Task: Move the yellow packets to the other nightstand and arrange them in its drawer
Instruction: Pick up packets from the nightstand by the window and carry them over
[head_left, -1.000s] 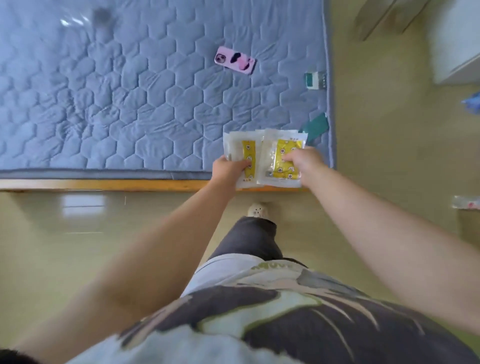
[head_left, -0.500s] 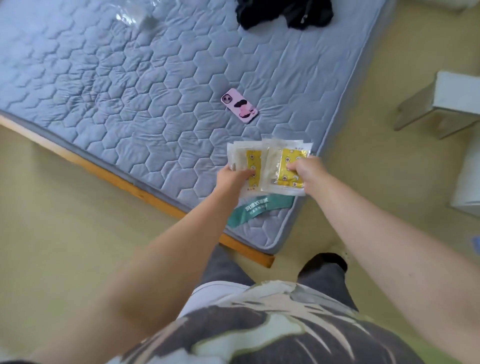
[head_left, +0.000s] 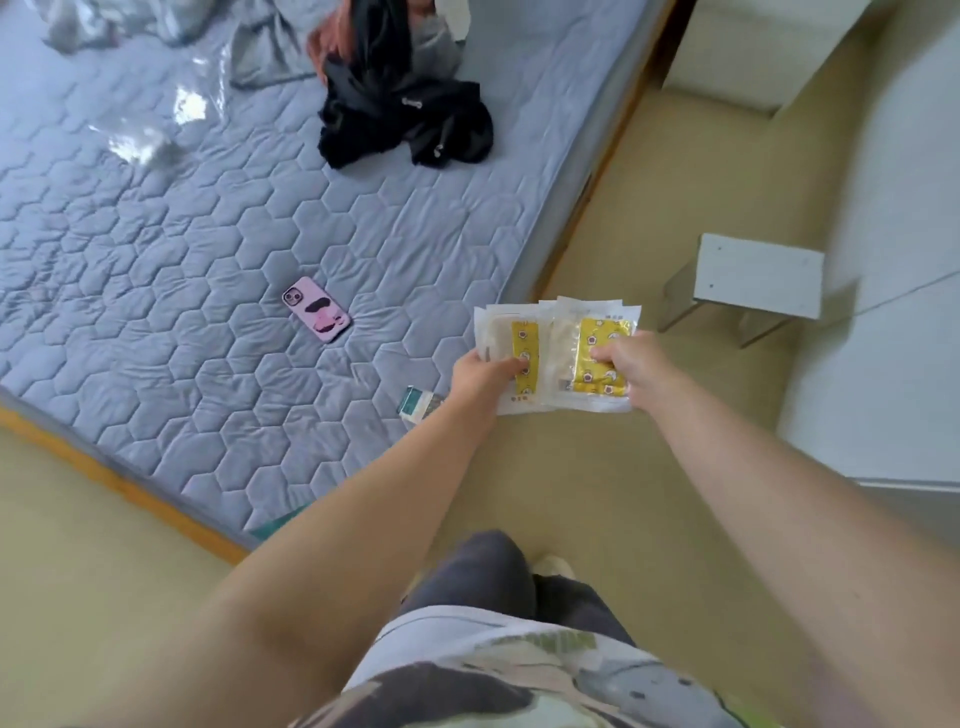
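I hold two stacks of yellow packets out in front of me, above the floor beside the bed's corner. My left hand (head_left: 480, 376) grips the left stack of yellow packets (head_left: 511, 338), thumb on its yellow label. My right hand (head_left: 631, 371) pinches the right stack of yellow packets (head_left: 597, 332), which overlaps the left one. Each packet is clear white plastic with a yellow printed panel. A white nightstand (head_left: 727, 78) stands at the top right, beyond the bed.
The bed's grey quilted mattress (head_left: 208, 249) fills the left, with a pink phone (head_left: 316, 316), a small green-white box (head_left: 418, 405) and black clothing (head_left: 405, 124) on it. A low white stool (head_left: 756, 283) stands on the beige floor to the right, against a white cabinet (head_left: 893, 312).
I have walked round the bed's corner; the bed has swung left and the stool and nightstand have come closer. Both hands keep the same hold on the packets.
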